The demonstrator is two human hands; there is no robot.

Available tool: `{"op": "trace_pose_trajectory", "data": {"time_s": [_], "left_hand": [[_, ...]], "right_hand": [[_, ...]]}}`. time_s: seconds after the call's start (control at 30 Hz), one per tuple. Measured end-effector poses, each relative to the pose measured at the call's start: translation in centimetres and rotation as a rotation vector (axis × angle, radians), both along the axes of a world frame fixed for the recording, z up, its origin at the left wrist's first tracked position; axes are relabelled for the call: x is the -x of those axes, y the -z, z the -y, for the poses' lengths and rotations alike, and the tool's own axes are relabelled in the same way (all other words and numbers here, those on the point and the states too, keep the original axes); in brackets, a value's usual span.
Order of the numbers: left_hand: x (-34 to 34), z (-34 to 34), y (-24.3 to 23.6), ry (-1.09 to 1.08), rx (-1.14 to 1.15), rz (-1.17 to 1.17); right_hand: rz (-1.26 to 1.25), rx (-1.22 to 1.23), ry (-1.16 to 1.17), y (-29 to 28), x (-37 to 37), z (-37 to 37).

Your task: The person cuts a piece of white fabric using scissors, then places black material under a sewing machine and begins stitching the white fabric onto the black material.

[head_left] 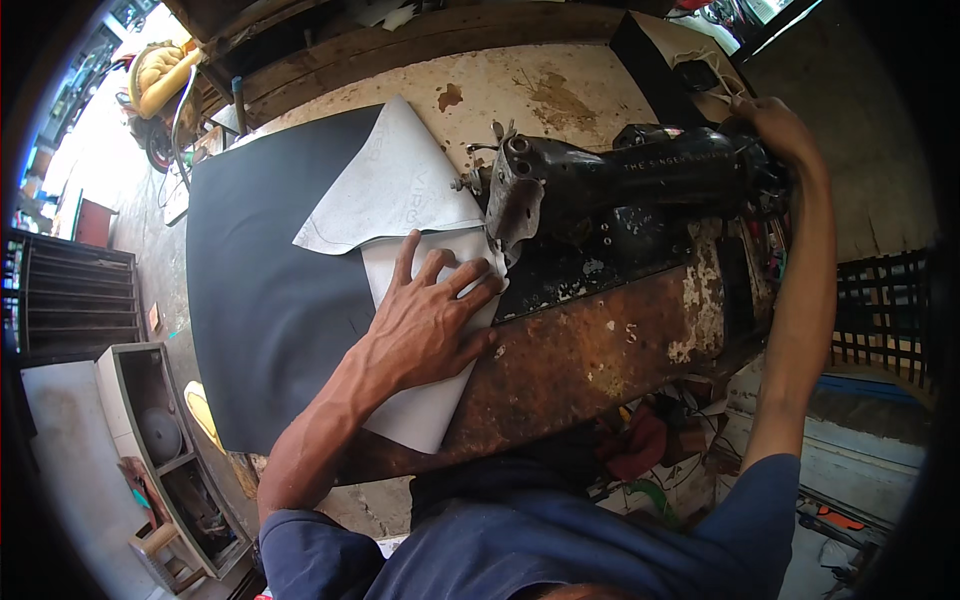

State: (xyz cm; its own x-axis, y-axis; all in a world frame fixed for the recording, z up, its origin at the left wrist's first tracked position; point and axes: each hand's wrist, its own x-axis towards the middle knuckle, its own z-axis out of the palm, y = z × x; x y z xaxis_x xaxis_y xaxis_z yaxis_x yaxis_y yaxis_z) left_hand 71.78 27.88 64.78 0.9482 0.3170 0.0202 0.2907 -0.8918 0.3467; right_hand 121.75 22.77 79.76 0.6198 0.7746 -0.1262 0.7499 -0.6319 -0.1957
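A black sewing machine (640,170) stands across the table, its worn head and needle area toward the left. Under its needle end lies the edge of a large black sheet (270,270) that looks like leatherette, with pale backing. One corner is turned over, showing its white underside (395,185). My left hand (435,305) presses on another white part of the material, just left of and below the needle, fingers spread. My right hand (775,130) reaches round the machine's right end and is closed on the handwheel (768,175); its fingertips are partly hidden.
The rusty, scuffed tabletop (590,360) runs along the near side of the machine. A cardboard box (660,65) stands behind its right end. A black lattice crate (885,320) is at the right, a shelf unit (165,440) at lower left. A yellow cushioned seat (160,75) shows far left.
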Motion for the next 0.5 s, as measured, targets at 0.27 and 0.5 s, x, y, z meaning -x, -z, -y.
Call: {"op": "trace_pose_trajectory", "data": {"time_s": [0.27,0.5], "left_hand": [[-0.2,0.3,-0.5,-0.002,-0.012,-0.007],[0.1,1.0,-0.6,-0.08,0.002,-0.004]], "right_hand": [[0.488,-0.725,0.059,4.6,4.1,7.1],[-1.179,-0.461,0.035,13.2,26.7,4.6]]}}
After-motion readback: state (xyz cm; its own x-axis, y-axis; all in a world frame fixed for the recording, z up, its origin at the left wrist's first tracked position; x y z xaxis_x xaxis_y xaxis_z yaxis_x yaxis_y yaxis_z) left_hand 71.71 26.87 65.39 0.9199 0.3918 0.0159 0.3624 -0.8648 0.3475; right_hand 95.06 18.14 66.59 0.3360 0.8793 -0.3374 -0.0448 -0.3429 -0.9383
